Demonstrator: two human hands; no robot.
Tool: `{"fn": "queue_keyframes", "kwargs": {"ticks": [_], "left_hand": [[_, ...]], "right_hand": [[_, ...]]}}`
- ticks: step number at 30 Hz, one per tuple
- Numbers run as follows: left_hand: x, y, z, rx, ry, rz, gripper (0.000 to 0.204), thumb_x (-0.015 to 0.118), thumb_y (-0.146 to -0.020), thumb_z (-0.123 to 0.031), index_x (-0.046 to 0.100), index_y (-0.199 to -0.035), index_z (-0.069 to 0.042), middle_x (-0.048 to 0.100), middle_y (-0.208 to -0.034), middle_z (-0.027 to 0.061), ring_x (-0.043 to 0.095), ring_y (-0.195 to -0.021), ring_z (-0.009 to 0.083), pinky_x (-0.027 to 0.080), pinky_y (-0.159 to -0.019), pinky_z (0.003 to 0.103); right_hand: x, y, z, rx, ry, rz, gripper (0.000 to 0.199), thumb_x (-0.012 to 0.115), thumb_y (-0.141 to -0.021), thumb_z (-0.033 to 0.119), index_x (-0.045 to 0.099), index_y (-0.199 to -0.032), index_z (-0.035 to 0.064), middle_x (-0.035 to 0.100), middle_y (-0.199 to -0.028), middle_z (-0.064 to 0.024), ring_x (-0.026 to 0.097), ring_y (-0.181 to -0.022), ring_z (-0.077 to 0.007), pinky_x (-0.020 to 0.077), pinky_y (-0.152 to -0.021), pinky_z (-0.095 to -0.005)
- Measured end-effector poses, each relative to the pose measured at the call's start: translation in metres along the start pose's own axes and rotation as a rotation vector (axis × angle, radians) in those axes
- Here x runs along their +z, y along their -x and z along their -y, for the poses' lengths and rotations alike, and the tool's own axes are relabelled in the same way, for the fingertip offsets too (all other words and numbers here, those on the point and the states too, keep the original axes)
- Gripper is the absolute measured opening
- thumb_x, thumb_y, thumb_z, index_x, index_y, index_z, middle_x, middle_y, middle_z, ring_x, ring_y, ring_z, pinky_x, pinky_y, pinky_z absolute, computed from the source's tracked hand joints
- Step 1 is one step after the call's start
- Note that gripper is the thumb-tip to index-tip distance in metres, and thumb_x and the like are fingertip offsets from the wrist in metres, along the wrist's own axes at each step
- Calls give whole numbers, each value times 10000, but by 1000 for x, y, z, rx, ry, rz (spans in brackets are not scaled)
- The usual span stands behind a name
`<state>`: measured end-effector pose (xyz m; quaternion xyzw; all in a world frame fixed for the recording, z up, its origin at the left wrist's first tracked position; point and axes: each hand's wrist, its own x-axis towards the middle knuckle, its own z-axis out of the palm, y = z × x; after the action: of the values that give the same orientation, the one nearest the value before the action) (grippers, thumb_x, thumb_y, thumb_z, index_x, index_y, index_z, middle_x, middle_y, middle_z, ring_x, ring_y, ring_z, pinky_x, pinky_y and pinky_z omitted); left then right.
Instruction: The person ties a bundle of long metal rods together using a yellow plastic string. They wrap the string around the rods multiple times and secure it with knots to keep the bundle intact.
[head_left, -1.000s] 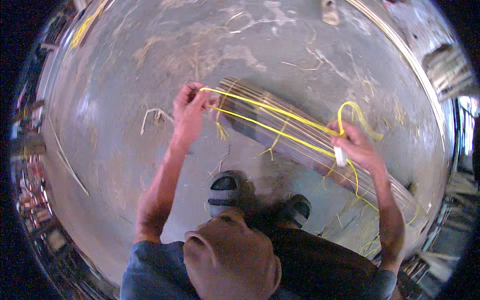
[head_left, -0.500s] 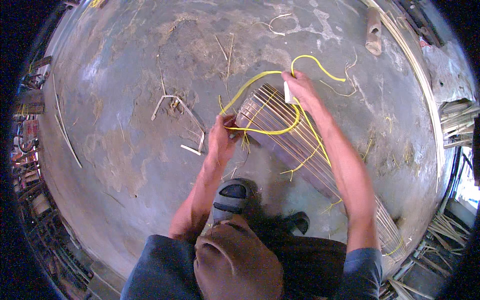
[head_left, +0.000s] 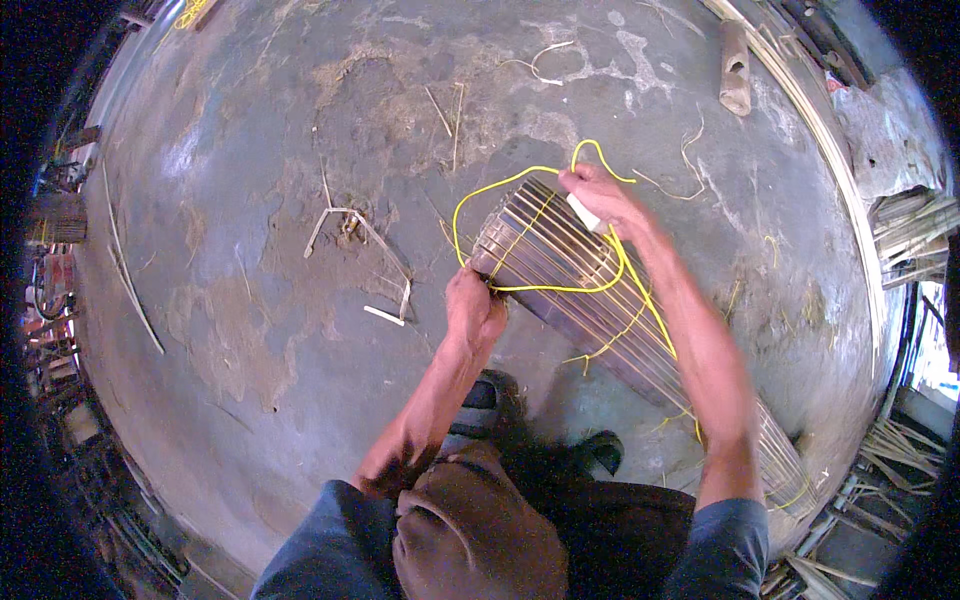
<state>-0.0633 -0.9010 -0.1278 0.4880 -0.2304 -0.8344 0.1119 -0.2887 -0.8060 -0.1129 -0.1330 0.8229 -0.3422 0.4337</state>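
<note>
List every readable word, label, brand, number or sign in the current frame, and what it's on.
None readable.
Yellow strap: no lettering visible.
White piece in the right hand: no lettering visible.
Slatted bundle: none visible.
Small white mark by the bundle's lower right end: too small to tell if it's a character.
Clutter at the left edge: too small and blurred to read.

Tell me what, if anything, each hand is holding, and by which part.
Right hand: yellow cord near a loose end, and a white piece. Left hand: at the end of the slatted bundle, meeting the cord; its hold can't be told.
</note>
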Motion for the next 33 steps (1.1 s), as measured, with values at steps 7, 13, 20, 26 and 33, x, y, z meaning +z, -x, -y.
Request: {"fn": "queue_keyframes", "kwargs": {"ticks": [7,13,20,26,33], "left_hand": [[-6,36,-2,10,-219,286,305,365,-990,-202,549,-1103,12,605,-1057,96,575,-923,181,477,-830,329],[1,20,53,-187,-40,261,327,393,-977,-238,536,-1149,1,580,-1120,110,547,-997,196,470,-863,337],[-18,-15,66,-267,166,139,371,426,-961,-279,522,-1201,-13,552,-1193,126,514,-1082,213,461,-902,347],[-35,-46,54,-269,298,39,420,454,-947,-314,509,-1247,-24,527,-1256,140,486,-1156,228,453,-936,356],[-73,-93,50,422,-646,666,401,530,-917,-220,491,-1254,-7,527,-1276,130,498,-1134,272,406,-976,377]], "right_hand": [[-54,97,62,32,-254,1,331,531,-937,367,593,-1023,53,593,-864,-18,562,-707,-121,470,-649,-293],[-50,120,-18,-90,259,-374,360,489,-951,343,572,-902,-3,627,-726,-135,653,-761,-170,481,-631,-348],[-61,278,-76,77,664,-542,259,525,-914,304,629,-954,70,626,-775,-196,608,-684,-405,476,-614,-483],[-65,394,-167,365,873,-825,212,535,-915,274,642,-952,95,634,-747,-183,618,-671,-389,464,-562,-481],[-25,432,-195,324,593,-1074,187,563,-926,199,629,-971,30,580,-634,-165,589,-524,-248,444,-494,-365]]}}
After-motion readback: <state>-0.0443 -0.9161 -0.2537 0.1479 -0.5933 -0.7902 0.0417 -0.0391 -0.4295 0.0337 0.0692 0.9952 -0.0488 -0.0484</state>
